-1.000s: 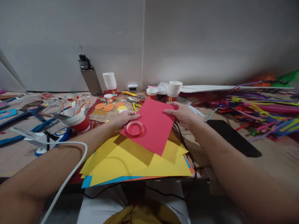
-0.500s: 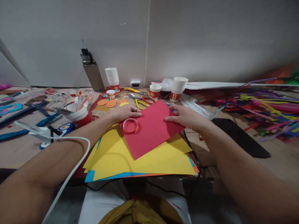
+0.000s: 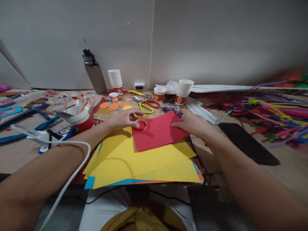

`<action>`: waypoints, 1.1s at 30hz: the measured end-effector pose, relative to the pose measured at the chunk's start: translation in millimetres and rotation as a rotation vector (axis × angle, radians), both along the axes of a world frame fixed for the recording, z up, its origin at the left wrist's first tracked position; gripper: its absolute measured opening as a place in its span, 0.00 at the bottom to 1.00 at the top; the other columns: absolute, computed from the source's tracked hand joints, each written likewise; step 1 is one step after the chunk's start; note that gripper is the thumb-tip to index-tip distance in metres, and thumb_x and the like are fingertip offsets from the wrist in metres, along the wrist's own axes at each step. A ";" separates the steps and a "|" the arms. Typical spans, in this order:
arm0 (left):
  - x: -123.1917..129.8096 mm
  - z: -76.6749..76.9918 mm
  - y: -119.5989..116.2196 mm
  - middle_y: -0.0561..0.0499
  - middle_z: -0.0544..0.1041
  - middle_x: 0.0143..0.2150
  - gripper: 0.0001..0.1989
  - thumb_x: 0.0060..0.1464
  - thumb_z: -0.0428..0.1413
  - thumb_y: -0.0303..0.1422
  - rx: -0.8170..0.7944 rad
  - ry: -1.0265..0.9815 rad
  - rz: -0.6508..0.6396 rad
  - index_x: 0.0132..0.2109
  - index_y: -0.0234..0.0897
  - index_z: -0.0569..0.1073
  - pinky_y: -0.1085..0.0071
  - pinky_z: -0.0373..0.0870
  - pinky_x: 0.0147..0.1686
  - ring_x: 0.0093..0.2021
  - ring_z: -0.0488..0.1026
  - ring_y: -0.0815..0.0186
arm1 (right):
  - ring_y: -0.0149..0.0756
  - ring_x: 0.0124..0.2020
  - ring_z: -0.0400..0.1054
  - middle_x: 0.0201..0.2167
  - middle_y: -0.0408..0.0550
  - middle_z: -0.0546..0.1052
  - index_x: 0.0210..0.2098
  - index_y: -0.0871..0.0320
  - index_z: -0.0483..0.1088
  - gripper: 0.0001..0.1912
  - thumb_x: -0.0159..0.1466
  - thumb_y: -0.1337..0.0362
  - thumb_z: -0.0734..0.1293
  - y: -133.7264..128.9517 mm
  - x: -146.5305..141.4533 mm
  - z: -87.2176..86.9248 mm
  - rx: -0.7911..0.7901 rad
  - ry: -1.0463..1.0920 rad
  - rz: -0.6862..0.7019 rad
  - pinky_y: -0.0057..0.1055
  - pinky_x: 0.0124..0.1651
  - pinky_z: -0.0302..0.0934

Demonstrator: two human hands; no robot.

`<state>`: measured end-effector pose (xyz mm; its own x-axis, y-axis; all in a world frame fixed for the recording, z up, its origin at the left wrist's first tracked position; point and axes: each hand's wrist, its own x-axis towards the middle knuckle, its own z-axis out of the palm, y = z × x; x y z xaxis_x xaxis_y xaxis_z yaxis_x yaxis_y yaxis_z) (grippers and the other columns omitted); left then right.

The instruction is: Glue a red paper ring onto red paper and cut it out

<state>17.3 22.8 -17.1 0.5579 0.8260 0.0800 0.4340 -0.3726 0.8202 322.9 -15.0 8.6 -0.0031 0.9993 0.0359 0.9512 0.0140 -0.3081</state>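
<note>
A red sheet of paper (image 3: 156, 134) lies over a stack of yellow sheets (image 3: 115, 160), with blue and orange edges showing beneath. On its upper left corner rests a clear round ring (image 3: 141, 124). My left hand (image 3: 125, 118) has thumb and fingers apart, the thumb at the ring's left edge. At the sheet's right side, my right hand (image 3: 187, 122) pinches the paper between thumb and fingers.
Behind the paper are scissors (image 3: 146, 108), pliers (image 3: 137, 93), orange discs (image 3: 113, 106) and paper cups (image 3: 160, 93). A cup of tools (image 3: 81, 120) and a white cable (image 3: 79, 170) are left. Right lie a black phone-like slab (image 3: 247, 142) and colourful strips (image 3: 276, 112).
The red sheet has turned and shifted, its lower corner now higher. The ring has moved right and up. My left hand has let go of the sheet's edge and spread its fingers near the ring.
</note>
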 end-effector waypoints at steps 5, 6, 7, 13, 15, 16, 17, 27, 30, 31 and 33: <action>5.2 3.0 -14.0 0.46 0.75 0.53 0.35 0.36 0.70 0.43 0.168 0.205 0.056 0.54 0.41 0.76 0.65 0.67 0.51 0.51 0.71 0.56 | 0.51 0.41 0.71 0.42 0.62 0.76 0.43 0.60 0.71 0.21 0.58 0.50 0.69 -13.2 -6.7 2.8 0.000 -0.324 0.127 0.39 0.39 0.61; 5.9 2.3 -15.4 0.46 0.76 0.52 0.34 0.35 0.70 0.42 0.182 0.230 0.073 0.53 0.40 0.77 0.65 0.67 0.52 0.50 0.71 0.56 | 0.52 0.41 0.71 0.41 0.63 0.76 0.44 0.60 0.71 0.22 0.59 0.49 0.69 -15.2 -7.3 2.9 0.008 -0.377 0.139 0.40 0.39 0.61; 6.3 1.3 -16.2 0.46 0.76 0.51 0.33 0.36 0.70 0.42 0.189 0.241 0.089 0.52 0.40 0.77 0.65 0.67 0.51 0.50 0.71 0.56 | 0.52 0.41 0.71 0.40 0.63 0.76 0.44 0.60 0.72 0.22 0.60 0.48 0.68 -16.5 -7.4 2.8 0.016 -0.406 0.161 0.40 0.40 0.61; 2.5 -1.7 -14.9 0.48 0.77 0.47 0.30 0.35 0.70 0.43 0.181 0.236 0.099 0.49 0.40 0.78 0.67 0.67 0.48 0.47 0.72 0.56 | 0.45 0.33 0.71 0.31 0.51 0.77 0.42 0.54 0.76 0.17 0.56 0.53 0.71 -12.4 4.6 3.0 -0.090 -0.296 0.212 0.34 0.33 0.59; 0.1 -1.3 -14.7 0.49 0.77 0.48 0.31 0.35 0.70 0.42 0.178 0.250 0.058 0.50 0.41 0.78 0.67 0.67 0.48 0.49 0.71 0.56 | 0.44 0.31 0.70 0.30 0.50 0.77 0.40 0.54 0.76 0.17 0.55 0.52 0.72 -11.5 8.2 5.1 -0.114 -0.274 0.201 0.34 0.31 0.57; -1.0 -1.2 -14.7 0.49 0.77 0.49 0.32 0.35 0.70 0.42 0.172 0.249 0.048 0.51 0.41 0.77 0.67 0.67 0.48 0.49 0.71 0.56 | 0.43 0.30 0.70 0.29 0.49 0.77 0.38 0.53 0.77 0.16 0.55 0.51 0.72 -11.8 8.6 6.9 -0.112 -0.265 0.197 0.34 0.31 0.56; -2.0 -1.1 -14.8 0.49 0.77 0.50 0.33 0.35 0.70 0.42 0.163 0.248 0.045 0.52 0.41 0.77 0.67 0.67 0.49 0.50 0.71 0.55 | 0.43 0.30 0.70 0.28 0.49 0.77 0.36 0.53 0.77 0.15 0.55 0.50 0.71 -12.6 8.2 9.3 -0.102 -0.254 0.191 0.34 0.30 0.56; -2.2 -0.6 -14.4 0.49 0.77 0.49 0.27 0.40 0.67 0.44 0.160 0.220 0.004 0.49 0.41 0.78 0.69 0.67 0.47 0.49 0.72 0.58 | 0.46 0.33 0.71 0.34 0.54 0.78 0.42 0.57 0.72 0.18 0.62 0.51 0.65 -3.5 13.9 11.5 0.256 -0.109 -0.129 0.36 0.34 0.58; -1.8 -0.7 -14.5 0.49 0.77 0.49 0.26 0.41 0.67 0.44 0.188 0.217 -0.011 0.49 0.41 0.79 0.69 0.66 0.46 0.48 0.71 0.59 | 0.50 0.39 0.72 0.41 0.62 0.77 0.45 0.62 0.72 0.25 0.60 0.47 0.65 8.6 24.1 -2.0 0.253 -0.236 -0.155 0.39 0.37 0.60; -1.7 -0.5 -14.6 0.49 0.77 0.49 0.25 0.41 0.67 0.44 0.197 0.225 -0.014 0.49 0.41 0.79 0.69 0.66 0.46 0.48 0.71 0.59 | 0.51 0.39 0.72 0.41 0.63 0.78 0.44 0.62 0.72 0.26 0.60 0.45 0.65 11.8 25.4 -5.1 0.194 -0.247 -0.171 0.38 0.36 0.60; -1.8 0.1 -14.9 0.49 0.77 0.48 0.25 0.42 0.66 0.44 0.212 0.239 -0.018 0.49 0.42 0.79 0.70 0.66 0.44 0.48 0.71 0.60 | 0.48 0.36 0.72 0.36 0.60 0.79 0.41 0.61 0.74 0.26 0.61 0.44 0.62 16.1 24.5 -8.0 0.047 -0.234 -0.175 0.36 0.34 0.58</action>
<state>15.5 7.9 -17.0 0.5964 0.7945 0.1143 0.5967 -0.5341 0.5989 347.4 1.1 0.6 0.1553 0.9828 0.1004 0.9856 -0.1473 -0.0831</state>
